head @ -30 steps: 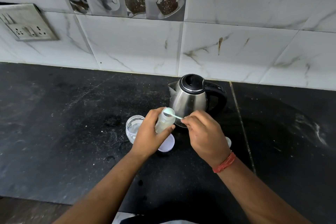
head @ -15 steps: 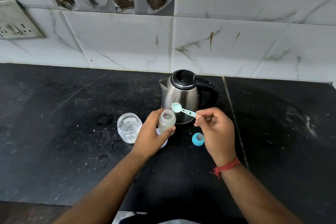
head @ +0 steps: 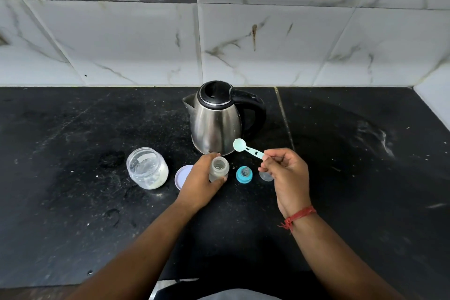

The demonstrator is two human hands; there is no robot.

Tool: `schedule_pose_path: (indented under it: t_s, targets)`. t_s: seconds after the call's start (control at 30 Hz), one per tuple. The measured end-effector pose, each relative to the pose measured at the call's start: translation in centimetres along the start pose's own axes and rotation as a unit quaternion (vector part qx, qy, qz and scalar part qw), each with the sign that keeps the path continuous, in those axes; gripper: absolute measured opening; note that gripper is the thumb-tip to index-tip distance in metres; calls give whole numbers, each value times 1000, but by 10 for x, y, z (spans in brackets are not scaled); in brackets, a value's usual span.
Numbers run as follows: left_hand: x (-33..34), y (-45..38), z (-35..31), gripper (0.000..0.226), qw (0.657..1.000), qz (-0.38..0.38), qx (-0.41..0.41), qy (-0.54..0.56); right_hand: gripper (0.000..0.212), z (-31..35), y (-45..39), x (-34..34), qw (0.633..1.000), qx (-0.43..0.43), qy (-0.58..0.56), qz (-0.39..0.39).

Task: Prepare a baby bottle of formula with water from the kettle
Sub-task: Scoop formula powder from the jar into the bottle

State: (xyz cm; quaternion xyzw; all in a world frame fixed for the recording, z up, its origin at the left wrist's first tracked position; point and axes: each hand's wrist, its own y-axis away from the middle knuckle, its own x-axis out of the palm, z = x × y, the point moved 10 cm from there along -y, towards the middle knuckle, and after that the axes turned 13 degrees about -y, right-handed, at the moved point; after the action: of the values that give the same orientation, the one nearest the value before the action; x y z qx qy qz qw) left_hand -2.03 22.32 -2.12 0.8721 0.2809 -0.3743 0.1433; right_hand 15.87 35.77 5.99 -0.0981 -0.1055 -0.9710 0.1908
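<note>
My left hand grips a small clear baby bottle, open at the top, standing on the black counter. My right hand pinches the handle of a pale green scoop, its bowl raised just right of the bottle's mouth and in front of the steel kettle. The kettle's lid is closed, its spout to the left. An open clear jar with white formula powder in its bottom lies tilted to the left.
The jar's white lid lies flat beside my left hand. A blue teat ring and a clear cap rest on the counter between my hands. A tiled wall stands behind the kettle.
The scoop has lifted off the bottle's mouth and moved to the right. My left hand has lowered the bottle toward the counter. The view has tilted down.
</note>
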Motion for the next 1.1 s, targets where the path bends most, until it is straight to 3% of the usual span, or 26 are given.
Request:
schedule_pose_path:
  t_s: [0.13, 0.33, 0.67, 0.83, 1.0, 1.1]
  targets:
    - [6, -4, 2, 60, 1000, 1, -5, -5, 14, -7, -1, -4, 999, 24, -22, -4]
    - [-3, 3, 9, 86, 999, -12, -22, 31, 12, -12, -3, 6, 998, 31, -53, 14]
    - [-108, 38, 12, 58, 988, -144, 21, 57, 10, -19, 3, 92, 990, 30, -91, 107]
    - [-167, 62, 45, 57, 973, -229, -5, -24, 13, -29, 14, 149, 984, 30, -82, 152]
    - [-176, 67, 84, 75, 976, -200, -30, -74, 26, -44, 23, 205, 973, -28, 59, 221]
    - [-168, 65, 100, 87, 983, -161, -44, -82, 26, -47, 32, 237, 928, -132, 223, 269]
